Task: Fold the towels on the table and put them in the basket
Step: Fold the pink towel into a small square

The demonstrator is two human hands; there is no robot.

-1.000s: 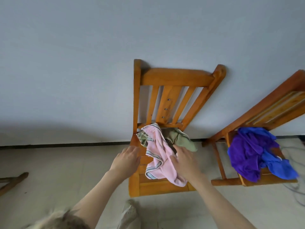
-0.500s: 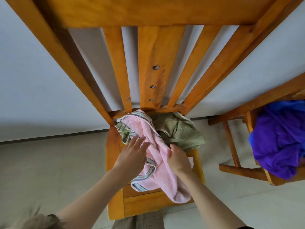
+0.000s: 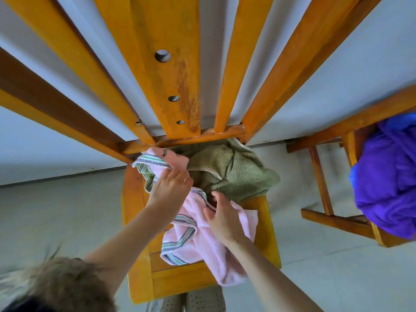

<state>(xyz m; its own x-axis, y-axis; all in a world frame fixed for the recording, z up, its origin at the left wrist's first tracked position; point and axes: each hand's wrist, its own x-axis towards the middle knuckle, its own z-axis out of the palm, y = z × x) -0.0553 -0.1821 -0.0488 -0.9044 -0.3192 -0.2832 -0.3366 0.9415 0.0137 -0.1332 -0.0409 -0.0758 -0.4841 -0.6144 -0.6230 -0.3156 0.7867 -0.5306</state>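
Head view, looking down: nearest the lens, a blurred tuft of hair fills the lower left corner. Both bare forearms reach forward over the seat of a wooden chair. A pink towel with striped borders lies crumpled on the seat, one end hanging over the front edge. The right hand rests on its middle, fingers curled into the cloth — gripping a fold. The left hand pinches the towel's upper striped edge. Just behind, a green towel sits bunched against the chair's slatted back. Off to the right, a second chair carries a purple and blue cloth.
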